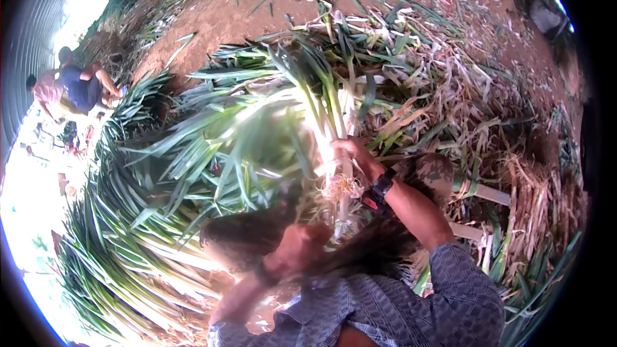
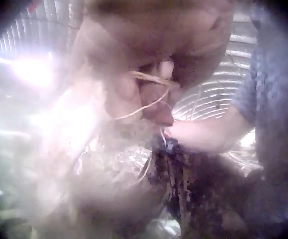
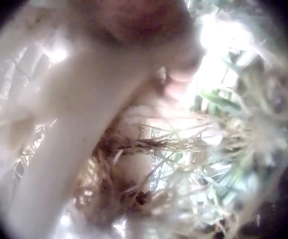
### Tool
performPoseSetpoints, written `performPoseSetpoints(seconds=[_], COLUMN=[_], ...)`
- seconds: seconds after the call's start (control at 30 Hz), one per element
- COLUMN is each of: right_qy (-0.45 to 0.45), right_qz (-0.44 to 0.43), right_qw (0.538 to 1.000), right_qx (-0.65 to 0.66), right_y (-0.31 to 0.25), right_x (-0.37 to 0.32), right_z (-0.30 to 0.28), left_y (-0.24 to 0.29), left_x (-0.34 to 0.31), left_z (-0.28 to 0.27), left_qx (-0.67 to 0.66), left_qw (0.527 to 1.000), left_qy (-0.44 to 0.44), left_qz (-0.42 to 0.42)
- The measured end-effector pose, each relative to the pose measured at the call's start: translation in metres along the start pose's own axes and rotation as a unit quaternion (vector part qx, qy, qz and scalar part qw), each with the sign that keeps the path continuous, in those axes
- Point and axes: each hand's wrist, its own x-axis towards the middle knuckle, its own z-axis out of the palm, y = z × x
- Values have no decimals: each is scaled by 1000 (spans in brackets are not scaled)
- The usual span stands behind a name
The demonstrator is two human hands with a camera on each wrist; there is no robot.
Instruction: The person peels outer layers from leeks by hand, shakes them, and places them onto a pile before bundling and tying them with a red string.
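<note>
In the head view my right hand (image 1: pixel 352 153) grips a bundle of leeks (image 1: pixel 329 106) around the white shanks, green leaves up and stringy roots (image 1: pixel 342 187) hanging below. Close up in the right wrist view, a thick pale leek shank (image 3: pixel 59 159) passes under the fingers, with tangled brown roots (image 3: pixel 149 144) beside it. My left hand (image 1: pixel 305 244) is blurred, just below and left of those roots. Its fingers are curled in the left wrist view, with thin pale strands (image 2: pixel 151 78) caught between them. A blurred pale shape hides what else it may hold.
Stacked leeks (image 1: pixel 138 244) fill the left side, roots towards me. Loose leaves and trimmings (image 1: pixel 443 96) heap up at the right, near a wooden slat (image 1: pixel 491 194). Bare soil (image 1: pixel 212 9) lies beyond. Two people (image 1: pixel 80 83) sit or crouch at the far left.
</note>
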Motion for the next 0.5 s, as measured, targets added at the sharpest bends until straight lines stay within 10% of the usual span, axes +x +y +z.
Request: performPoseSetpoints(seconds=[0.1, 0.2, 0.3, 0.5], right_qy=[-233, -114, 6, -29], right_qz=[154, 81, 27, -71], right_qw=[910, 971, 997, 988], right_qx=[306, 195, 67, -136], right_y=[4, -33, -47, -25], right_x=[20, 3, -24, -39], right_z=[-38, -12, 21, 26], left_y=[-6, 5, -37, -94], left_x=[-23, -36, -11, 75], left_z=[5, -13, -60, -77], left_qx=[-122, -427, -1, -413], left_qw=[975, 886, 985, 892], left_qy=[-59, -160, 136, 138], left_qz=[177, 80, 104, -118])
